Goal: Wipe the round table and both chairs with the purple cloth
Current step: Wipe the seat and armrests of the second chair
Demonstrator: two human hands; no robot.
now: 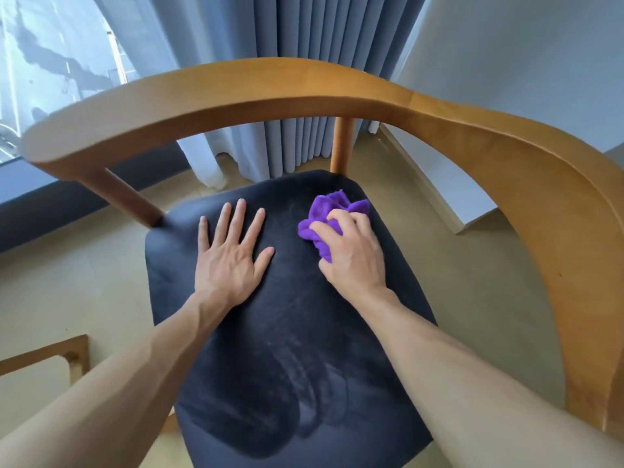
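Note:
A wooden chair with a curved backrest [304, 86] fills the view, its dark padded seat [287, 349] below me. My right hand [351, 251] is shut on the bunched purple cloth [332, 211] and presses it onto the far right part of the seat. My left hand [229, 255] lies flat on the seat's far left part, palm down, fingers spread, holding nothing. Faint streaks show on the seat fabric near the front. The round table is out of sight.
Blue-grey curtains [304, 28] hang behind the chair, with a window [50, 62] at the left and a white wall [523, 62] at the right. A piece of another wooden frame [67, 356] pokes in at the lower left. The floor [67, 282] is beige.

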